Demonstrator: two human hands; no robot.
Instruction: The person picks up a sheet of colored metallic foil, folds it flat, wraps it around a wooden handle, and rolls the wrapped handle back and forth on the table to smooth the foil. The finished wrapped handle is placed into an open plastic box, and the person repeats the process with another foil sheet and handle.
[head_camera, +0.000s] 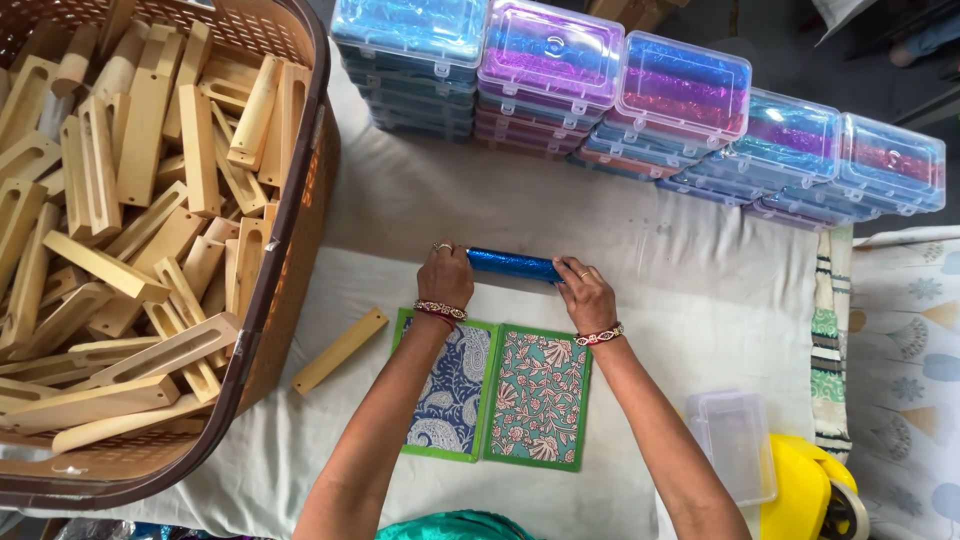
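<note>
Both hands rest on a shiny blue roll (513, 264) lying crosswise on the white cloth (650, 270), just beyond an opened folder (495, 391) with green edges and two printed fabric panels, one blue and white, one teal with pink flowers. The left hand (446, 276) covers the roll's left end with its fingers curled down over it; the right hand (583, 293) does the same at the right end, fingers bent and closed over the roll (how tightly either one grips cannot be told). To the left stands a brown basket (290, 200) heaped with slotted wooden blocks (120, 190), and one loose wooden block (339, 350) lies on the cloth beside it. Stacks of clear plastic boxes (640, 100) holding glittery sheets line the far side. An empty clear box (735, 443) sits near the right forearm, beside a yellow tape dispenser (805, 490).
</note>
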